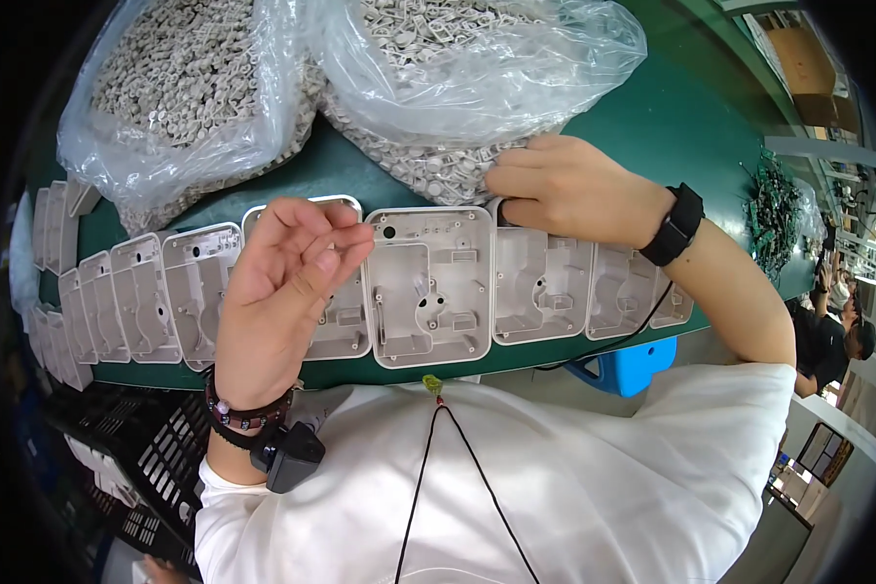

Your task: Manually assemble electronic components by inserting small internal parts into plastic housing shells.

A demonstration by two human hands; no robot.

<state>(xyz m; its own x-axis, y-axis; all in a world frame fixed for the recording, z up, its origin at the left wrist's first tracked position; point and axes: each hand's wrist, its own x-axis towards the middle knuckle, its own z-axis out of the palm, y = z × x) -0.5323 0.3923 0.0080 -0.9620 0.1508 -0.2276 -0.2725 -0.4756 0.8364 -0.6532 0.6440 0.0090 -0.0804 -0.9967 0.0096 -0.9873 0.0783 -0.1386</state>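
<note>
My left hand (287, 282) hovers over a row of white plastic housing shells (428, 287) laid along the green table edge. Its thumb and fingertips are pinched together; a tiny part may be between them, but I cannot make one out. My right hand (565, 185) reaches into the pile of small grey plastic parts (438, 170) spilling from a clear bag (477, 68), fingers curled down among them. A black band sits on the right wrist, and a bead bracelet and a black device on the left.
A second clear bag of grey parts (185, 88) lies at the far left. More white shells (78, 292) curve round the table's left edge. A black crate (136, 438) stands below left, a blue stool (628, 365) under the table, and other people (837, 341) at the right.
</note>
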